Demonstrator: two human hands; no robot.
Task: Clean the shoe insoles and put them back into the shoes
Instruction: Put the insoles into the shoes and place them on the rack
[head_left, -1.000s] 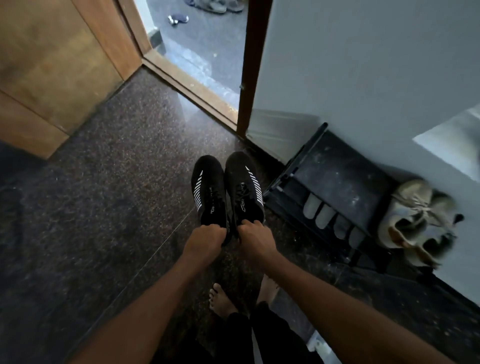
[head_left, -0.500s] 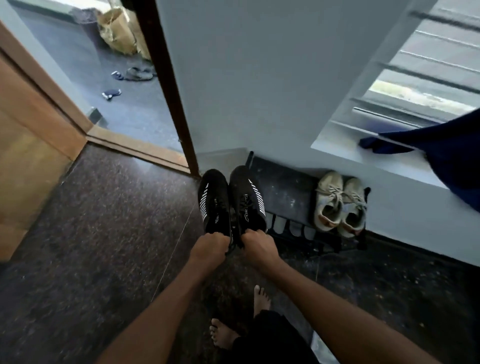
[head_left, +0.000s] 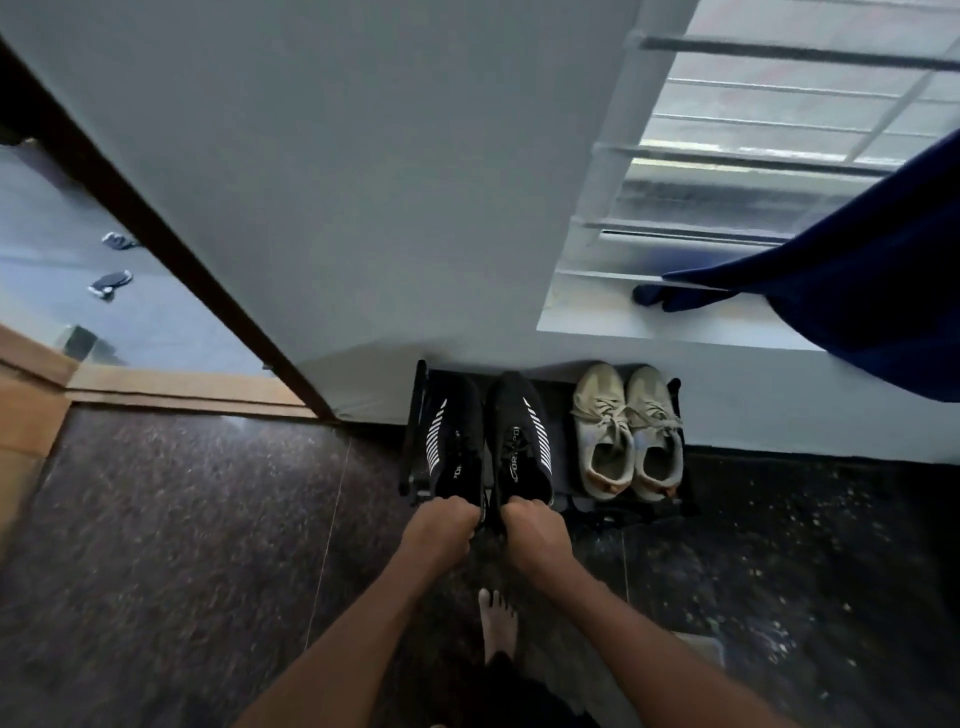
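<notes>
Two black shoes with white side stripes point toward the wall, side by side over the left half of a low black shoe rack (head_left: 415, 431). My left hand (head_left: 441, 530) is closed on the heel of the left black shoe (head_left: 454, 436). The heel of the right black shoe (head_left: 519, 431) is gripped by my right hand (head_left: 535, 535). I cannot tell whether the shoes rest on the rack or hang just above it. No insole shows; both shoe openings are hidden behind my hands.
A pair of beige lace-up shoes (head_left: 628, 431) sits on the rack's right half. Behind it is a grey wall, with a barred window (head_left: 779, 156) and dark blue cloth (head_left: 857, 301) to the right. An open doorway (head_left: 104, 291) lies left. My bare foot (head_left: 498, 623) stands on the dark speckled floor.
Both hands have carried the black shoes from above the floor by the doorway rightward and forward to the rack. The camera has swung right, bringing the window and beige shoes into view.
</notes>
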